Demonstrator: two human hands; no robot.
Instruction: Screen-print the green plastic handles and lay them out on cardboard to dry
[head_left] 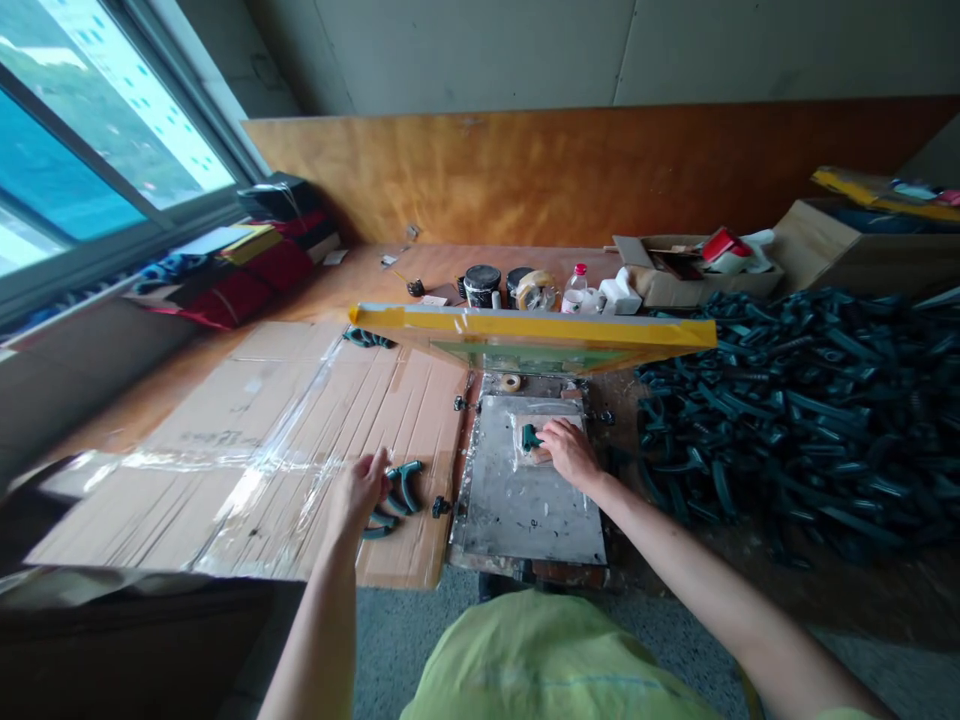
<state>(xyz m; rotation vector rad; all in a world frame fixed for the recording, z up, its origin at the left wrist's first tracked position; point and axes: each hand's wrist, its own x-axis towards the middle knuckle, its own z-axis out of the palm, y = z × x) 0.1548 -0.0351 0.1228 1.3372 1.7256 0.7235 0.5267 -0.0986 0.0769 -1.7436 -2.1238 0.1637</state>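
Note:
My right hand (568, 452) pinches a small dark green plastic piece (531, 437) that lies on a light pad (517, 462) taped to a grey metal plate (525, 505). My left hand (364, 490) is over the cardboard, fingers loosely curled and somewhat apart, with no held thing visible. Right beside its fingertips lie several dark green curved plastic pieces (409, 488). Tilted up behind the plate is a screen-printing frame (532, 322) edged with yellow tape, with green on its mesh (517, 357).
A large heap of dark green pieces (757, 410) covers the right side. Flattened cardboard (285, 430) spreads at left, with more pieces (369, 338) at its far edge. Behind the frame stand tubs (481, 285), a red-capped bottle (576, 285) and an open carton (667, 285). A tape roll (511, 383) lies behind the pad.

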